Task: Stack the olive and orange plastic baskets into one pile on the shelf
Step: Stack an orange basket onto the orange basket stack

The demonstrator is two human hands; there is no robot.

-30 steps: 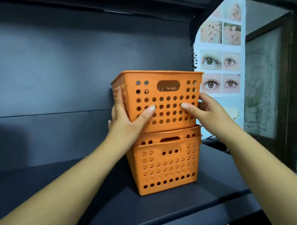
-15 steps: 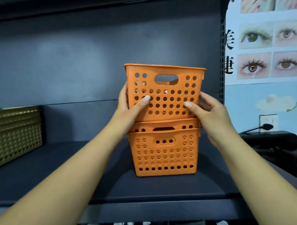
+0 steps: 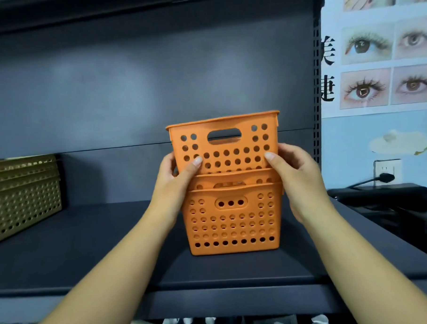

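An orange perforated basket (image 3: 227, 146) sits partly nested in a pile of orange baskets (image 3: 232, 222) that stands on the dark shelf (image 3: 89, 253). The top basket is slightly tilted, its right side higher. My left hand (image 3: 175, 185) grips its left side with the thumb on the front. My right hand (image 3: 296, 175) grips its right side, thumb on the front too. A pile of olive baskets (image 3: 20, 194) stands at the far left of the same shelf, cut off by the frame edge.
The shelf's dark back panel (image 3: 155, 78) and an upper shelf close the space behind and above. A perforated upright (image 3: 316, 84) marks the right end. Beyond it are a poster wall, a plugged socket (image 3: 384, 176) and a black object (image 3: 385, 198). Packaged goods lie below.
The view swung left, bringing the olive baskets into sight. The top orange basket has sunk deeper into the pile, and both hands stay on its sides.
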